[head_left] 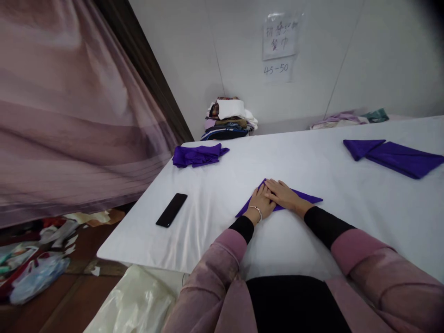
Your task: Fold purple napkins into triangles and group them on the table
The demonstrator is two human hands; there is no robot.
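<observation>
A purple cloth napkin (305, 195) lies folded into a triangle on the white-covered table (222, 185), its peak pointing away from me. My left hand (262, 202) rests flat on the napkin, fingers stretched toward the peak, a bracelet at the wrist. Beside it and partly over its fingers, my right hand (283, 194) also presses flat on the cloth. Neither hand grips anything. Both palms hide the middle of the napkin; its left and right corners show.
A crumpled purple cloth (197, 155) lies at the far left, with a black phone (171, 210) nearer. Folded purple napkins (398, 156) lie at the right. Stacked clothes (229, 119) stand behind the table by the wall. A pink curtain (76, 106) hangs at the left.
</observation>
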